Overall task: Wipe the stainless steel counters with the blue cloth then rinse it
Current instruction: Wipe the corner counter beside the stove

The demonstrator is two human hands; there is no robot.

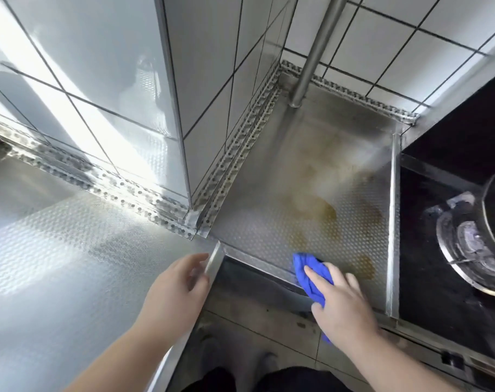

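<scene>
Tiled corner, dimpled stainless steel counter [311,171]: brownish stains [324,207] lie straight beyond your cloth.
Your right hand [339,298] presses the crumpled blue cloth [311,274] at the near edge, fingers curled over it; left hand [175,290] idle, loose, farther away.

You get strong daylight from the upper left of the frame; it blows out in white streaks on the tiled wall [79,89] and washes the left counter [56,250] with glare. The right counter [311,171] is dimmer, hazy reflections over brown stains. Lower centre under the counters sits in shadow. Wide-angle bending curves the tile lines and the pipe [317,49] toward the edges. Overall soft; both hands look slightly blurred.
</scene>
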